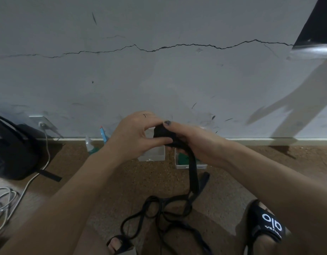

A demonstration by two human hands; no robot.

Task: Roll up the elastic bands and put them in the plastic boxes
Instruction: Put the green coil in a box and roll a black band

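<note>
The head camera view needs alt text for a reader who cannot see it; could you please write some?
Two hands, left and right, roll a black elastic band into a coil, its loose tail trailing to a tangle on the floor. Behind them, two plastic boxes stand by the wall: one shows no contents, the other holds something green.

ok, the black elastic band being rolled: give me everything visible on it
The black elastic band is a flat, matte strap, fabric or rubber by its look. Its upper end is wound into a small roll held between both hands: the left hand pinches it from the left, the right hand curls round it. From the roll a flat length hangs down in front of the plastic boxes, then trails into loose tangled loops on the brown floor between the person's feet.
</note>
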